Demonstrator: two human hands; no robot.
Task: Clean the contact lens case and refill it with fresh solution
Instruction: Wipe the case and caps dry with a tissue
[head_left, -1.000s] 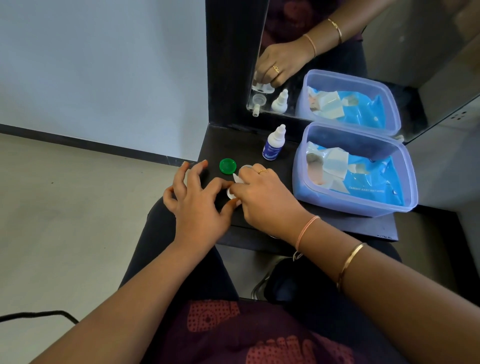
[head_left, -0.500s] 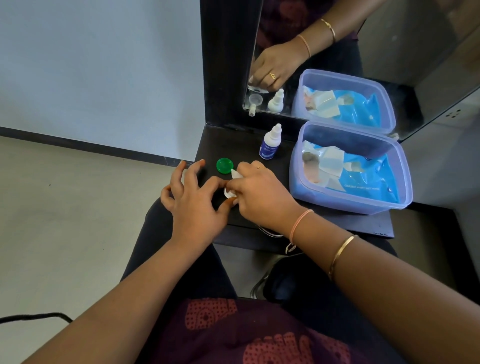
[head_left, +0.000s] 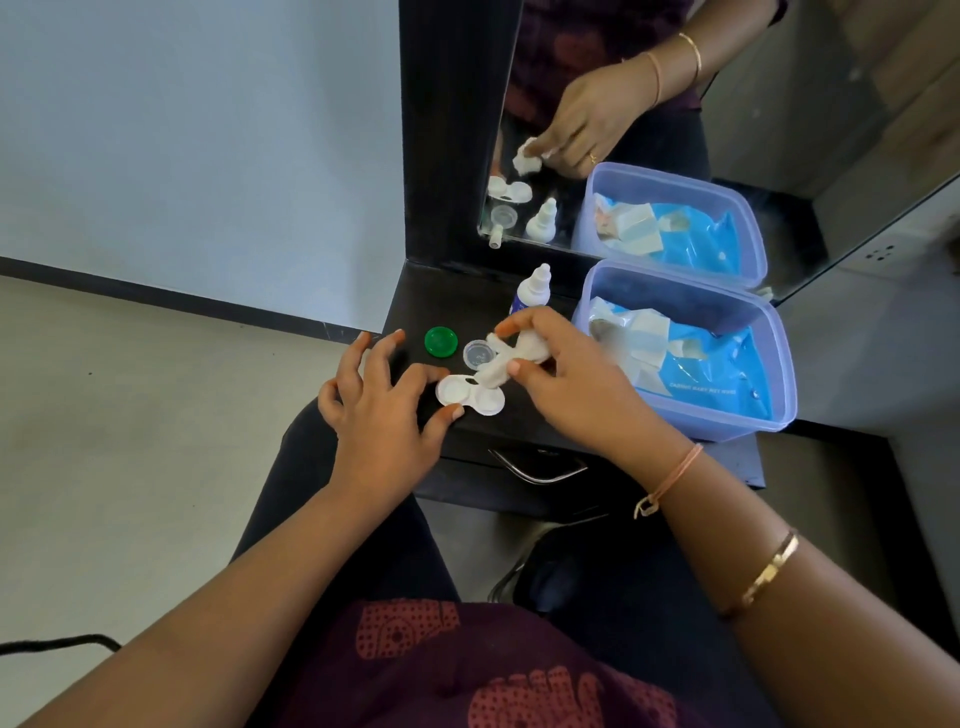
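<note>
A white two-well contact lens case (head_left: 469, 397) lies uncapped on the black shelf (head_left: 467, 312). My left hand (head_left: 382, 410) holds its left well between forefinger and thumb. My right hand (head_left: 566, 384) pinches a crumpled white tissue (head_left: 511, 359) just above the case's right well. A green cap (head_left: 441, 342) and a clear cap (head_left: 479, 354) lie behind the case. The small white solution bottle (head_left: 532, 288) stands upright further back, capped.
A lilac plastic tub (head_left: 748, 415) with a blue wipes pack and folded tissues fills the shelf's right side. A mirror (head_left: 649, 130) stands behind. A drawer handle (head_left: 537, 470) sits under the shelf edge. My lap is below.
My right hand has lifted off the case with the tissue, uncovering both wells and the clear cap. My left hand keeps its hold on the case.
</note>
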